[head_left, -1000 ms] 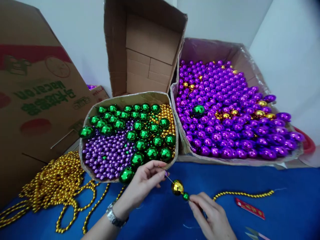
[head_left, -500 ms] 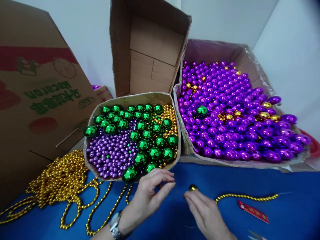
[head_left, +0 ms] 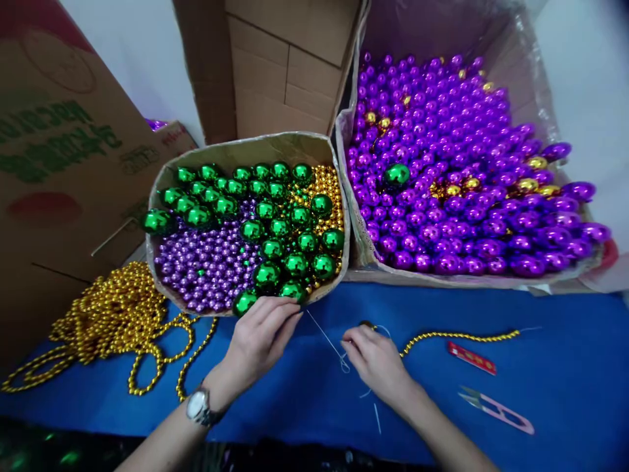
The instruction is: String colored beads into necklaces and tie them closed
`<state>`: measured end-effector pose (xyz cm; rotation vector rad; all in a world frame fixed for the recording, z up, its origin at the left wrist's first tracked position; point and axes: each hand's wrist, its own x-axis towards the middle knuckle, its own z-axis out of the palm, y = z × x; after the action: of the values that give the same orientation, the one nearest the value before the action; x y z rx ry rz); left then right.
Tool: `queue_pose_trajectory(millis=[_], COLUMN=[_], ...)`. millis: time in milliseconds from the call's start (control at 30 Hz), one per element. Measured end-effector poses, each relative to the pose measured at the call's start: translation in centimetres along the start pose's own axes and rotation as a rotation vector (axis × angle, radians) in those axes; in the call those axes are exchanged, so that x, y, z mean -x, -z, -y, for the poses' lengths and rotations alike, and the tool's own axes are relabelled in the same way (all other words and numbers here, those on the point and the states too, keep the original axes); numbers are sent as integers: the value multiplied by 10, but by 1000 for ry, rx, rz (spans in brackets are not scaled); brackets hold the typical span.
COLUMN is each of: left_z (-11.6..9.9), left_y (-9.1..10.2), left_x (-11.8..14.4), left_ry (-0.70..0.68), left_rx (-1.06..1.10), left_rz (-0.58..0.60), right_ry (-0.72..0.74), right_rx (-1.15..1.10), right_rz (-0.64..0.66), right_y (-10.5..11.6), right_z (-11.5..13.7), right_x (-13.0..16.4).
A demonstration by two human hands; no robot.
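My left hand is on the blue table just below the small cardboard box, its fingertips pinched on a thin white thread. The thread slants down to my right hand, whose fingers close on it beside a loop. A gold bead strand runs right from that hand; a gold ball shows only as a sliver behind the fingers. The small box holds green balls, small purple beads and gold beads.
A large box of purple balls with a few gold ones and one green ball stands at the right. A pile of gold bead strands lies left. A red strip and pink snips lie right.
The view has tilted down. The gold and green balls seen between my hands a second ago are now hidden behind my right hand. My hands have drawn a length of thread taut between them.
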<state>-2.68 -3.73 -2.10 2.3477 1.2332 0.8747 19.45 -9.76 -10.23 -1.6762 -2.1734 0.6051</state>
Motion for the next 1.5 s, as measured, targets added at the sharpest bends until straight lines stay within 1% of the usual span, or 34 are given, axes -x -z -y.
queue_pose_trajectory(millis=[100,200,300,400,467,600,733,833,933,1000,1067,1100,1167,1233,1300,1333,1400,1467,1500], left_z=[10,16,15,14,15,20,19,16,11,5,-2,-6,-12,-17,-19,-20,-21,-23,-23], left_y=[1,-2,-8,-15,-19,-21,-15,-10,-6,-2,3,6,11,14,15,14,12,8,6], left_x=[-1,-3,-6,-10,-12,-13,-11,-12,-15,-16,-19,-20,-22,-25,-28,-29,-32,-35,-36], left_ry=[-29,-38,-68,-83,-99,-130,-154,-172,-149,-77,55,142,323,453,521,541,570,579,576], left_rx=[-253,-406,-547,-646,-655,-528,-490,-465,-330,-167,53,182,470,744,970,1057,1178,1227,1235], left_rz=[55,115,148,148,140,116,89,31,-61,-130,-168,-163,-114,-90,-112,-136,-164,-184,-193], right_ry=[-17,-27,-32,-26,-25,-47,-72,-83,-64,-45,-32,-27,-16,-7,2,4,-23,-66,-82], right_rx=[147,249,317,359,376,397,401,391,370,356,343,337,320,309,243,163,-157,-463,-561], right_rz=[16,23,26,26,17,-17,-35,-57,-67,-63,-58,-54,-42,-24,-5,2,10,22,28], right_y=[-17,-33,-41,-45,-46,-48,-43,-34,-31,-34,-37,-38,-36,-26,-11,-2,14,26,30], right_z=[15,25,27,25,25,24,24,19,15,15,18,20,21,19,14,11,6,5,5], right_x=[-14,-20,-16,-9,-5,-5,-8,-15,-22,-26,-26,-24,-19,-11,-1,4,13,21,24])
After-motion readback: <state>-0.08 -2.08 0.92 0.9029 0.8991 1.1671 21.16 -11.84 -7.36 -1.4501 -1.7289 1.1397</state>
